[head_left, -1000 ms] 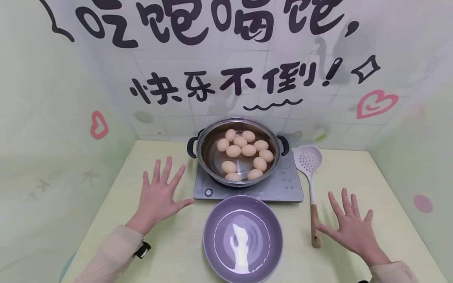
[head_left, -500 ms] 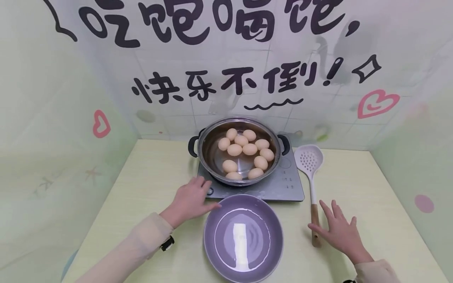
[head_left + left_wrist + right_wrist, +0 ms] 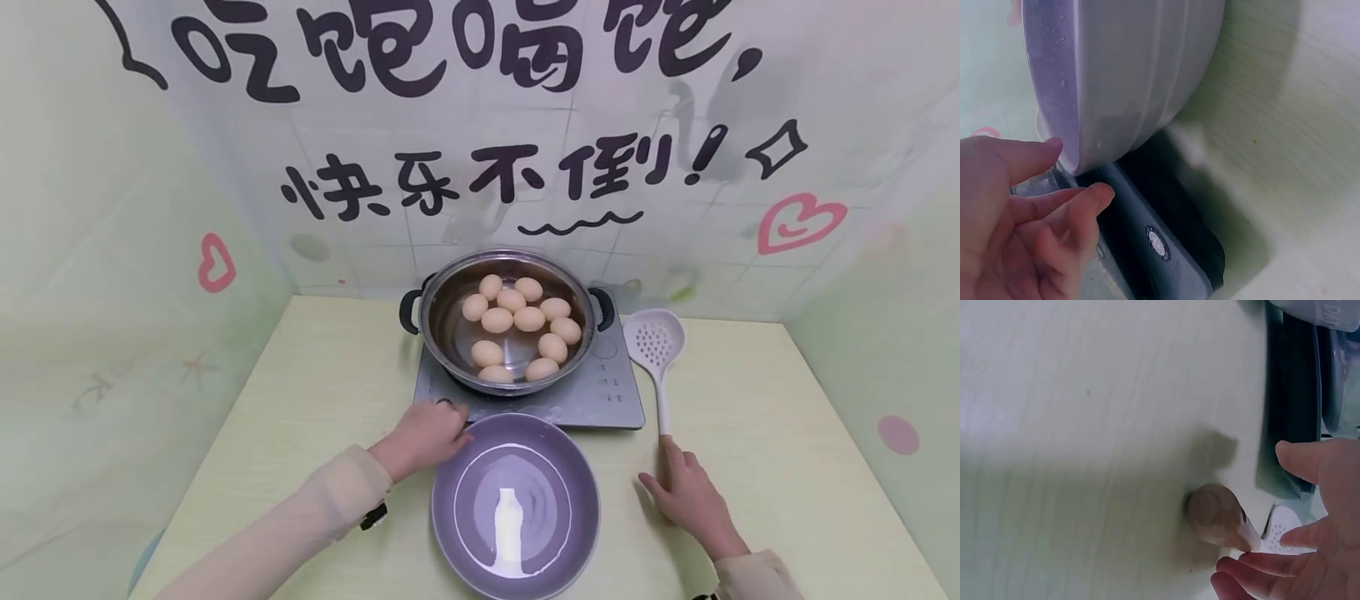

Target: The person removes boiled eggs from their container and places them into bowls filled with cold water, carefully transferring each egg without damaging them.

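Note:
A purple bowl (image 3: 517,500) with a shiny inside stands at the front; whether it holds water I cannot tell. My left hand (image 3: 429,435) is at its far-left rim, thumb at the inner side and curled fingers below the outer wall, pinching it. My right hand (image 3: 692,497) is over the wooden handle of a pale slotted spoon (image 3: 654,340). In the right wrist view, the thumb stands apart and the fingers reach beside the handle (image 3: 1215,515) without closing round it. Behind the bowl, a steel pot (image 3: 504,387) holds several eggs (image 3: 497,320).
The pot stands on a grey induction cooker (image 3: 600,408), its black handles (image 3: 408,312) sticking out at both sides. The pale wooden table (image 3: 330,358) meets a printed backdrop (image 3: 360,275) behind and at both sides. The cooker's front edge lies close to the bowl.
My left hand has moved right from the table's left side to the bowl's rim, its spread fingers now curled. My right hand has moved left over the spoon's handle.

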Available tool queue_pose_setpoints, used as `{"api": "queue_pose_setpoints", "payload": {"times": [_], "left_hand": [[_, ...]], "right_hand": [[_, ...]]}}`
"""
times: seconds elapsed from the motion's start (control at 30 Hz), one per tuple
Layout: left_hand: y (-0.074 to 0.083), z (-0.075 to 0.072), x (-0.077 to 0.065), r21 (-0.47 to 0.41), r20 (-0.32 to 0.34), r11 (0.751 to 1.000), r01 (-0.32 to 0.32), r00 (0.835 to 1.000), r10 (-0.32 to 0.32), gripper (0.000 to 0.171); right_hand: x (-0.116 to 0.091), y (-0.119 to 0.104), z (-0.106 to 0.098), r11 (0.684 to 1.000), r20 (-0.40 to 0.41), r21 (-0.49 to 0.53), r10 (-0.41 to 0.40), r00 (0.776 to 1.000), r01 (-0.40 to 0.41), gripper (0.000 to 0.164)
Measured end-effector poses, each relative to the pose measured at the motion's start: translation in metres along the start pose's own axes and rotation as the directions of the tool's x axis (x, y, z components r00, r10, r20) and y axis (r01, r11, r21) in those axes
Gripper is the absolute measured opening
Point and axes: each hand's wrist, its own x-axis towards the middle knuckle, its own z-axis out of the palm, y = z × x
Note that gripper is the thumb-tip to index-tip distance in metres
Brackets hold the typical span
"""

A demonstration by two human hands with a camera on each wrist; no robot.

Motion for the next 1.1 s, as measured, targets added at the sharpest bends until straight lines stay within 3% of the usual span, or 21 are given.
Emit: {"api": "queue_pose_setpoints", "payload": {"times": [0.17,0.43,0.67,0.87,1.1], "left_hand": [[0.002,0.005,0.002,-0.028,0.004,0.999,-0.019,1.000,0.019,0.022],[0.004,0.014,0.002,-0.039,-0.001,0.999,-0.020,1.000,0.020,0.017],[0.007,0.014,0.006,-0.001,-0.001,1.000,-0.030,1.000,0.030,0.008],[0.009,0.012,0.006,0.045,0.003,0.998,-0.031,1.000,0.031,0.012],[0.008,0.014,0.006,0.033,-0.016,0.999,-0.042,0.999,0.042,0.013]], "right_hand": [[0.003,0.002,0.006,0.999,-0.012,0.030,0.014,1.000,-0.013,0.069],[0.012,0.010,0.015,0.999,-0.138,0.047,0.006,0.990,0.001,0.044],[0.023,0.009,0.008,0.993,-0.060,0.097,0.079,0.995,-0.073,0.019],[0.042,0.011,0.002,0.986,-0.037,0.134,0.106,0.994,-0.100,0.019],[0.050,0.012,-0.001,0.977,0.016,0.136,0.163,0.986,-0.164,0.012]]}}
